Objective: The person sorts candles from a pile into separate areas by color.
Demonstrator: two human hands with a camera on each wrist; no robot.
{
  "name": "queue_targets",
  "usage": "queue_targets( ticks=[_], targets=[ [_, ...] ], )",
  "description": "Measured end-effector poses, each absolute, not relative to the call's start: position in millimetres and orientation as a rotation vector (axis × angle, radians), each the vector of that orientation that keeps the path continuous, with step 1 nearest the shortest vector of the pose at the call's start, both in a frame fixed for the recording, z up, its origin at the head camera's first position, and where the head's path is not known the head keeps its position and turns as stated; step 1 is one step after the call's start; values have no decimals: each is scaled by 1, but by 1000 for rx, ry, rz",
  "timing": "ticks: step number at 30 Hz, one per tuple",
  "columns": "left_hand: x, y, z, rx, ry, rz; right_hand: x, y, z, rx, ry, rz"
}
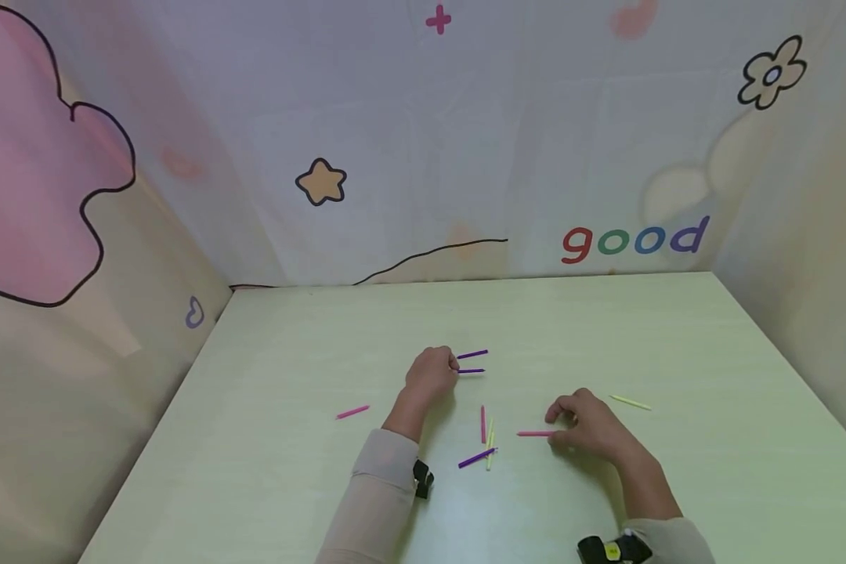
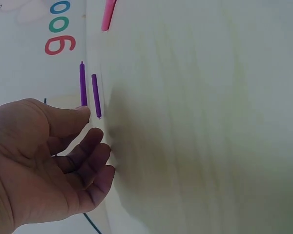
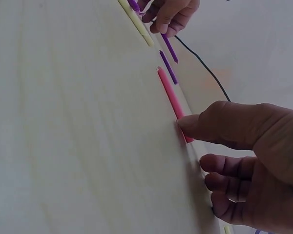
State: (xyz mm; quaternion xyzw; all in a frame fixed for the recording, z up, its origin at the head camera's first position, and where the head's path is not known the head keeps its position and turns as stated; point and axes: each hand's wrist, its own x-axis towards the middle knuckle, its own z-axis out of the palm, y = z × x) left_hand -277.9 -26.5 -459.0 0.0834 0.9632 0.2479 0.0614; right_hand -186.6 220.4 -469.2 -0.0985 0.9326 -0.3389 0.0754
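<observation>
My left hand (image 1: 432,371) pinches one end of a thin purple candle (image 2: 83,85) between thumb and fingers. A second purple candle (image 2: 96,96) lies beside it, close to the fingertips. Right of the middle, my right hand (image 1: 591,424) is low over the table with its fingers spread and bent. Its thumb touches a pink candle (image 3: 169,92) near one end, while the index finger stands apart from it in the head view. Between the hands, another purple candle (image 1: 475,458) crosses pale yellow candles (image 1: 490,435), with an upright-pointing pink candle (image 1: 482,423) beside them.
A pink candle (image 1: 352,412) lies to the left of my left forearm. Beyond my right hand is a yellow candle (image 1: 630,403). The pale table (image 1: 289,337) meets a printed cloth wall (image 1: 395,117) at the back and sides.
</observation>
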Motion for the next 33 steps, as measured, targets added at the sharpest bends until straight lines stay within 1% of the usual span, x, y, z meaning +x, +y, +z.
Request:
queue_targets(
  ticks=[6,13,26,33],
  targets=[
    [-288,-16,-461,192,2918,733,-181,222,-464,-336,2892,-916],
    [-295,-13,-458,92,2925,660,-186,220,-467,-249,2769,-1050],
    [-293,-11,-461,118,2917,681,-189,226,-472,-283,2771,-1042],
    [-284,-16,-462,140,2936,739,-188,227,-472,-301,2730,-1104]
  ],
)
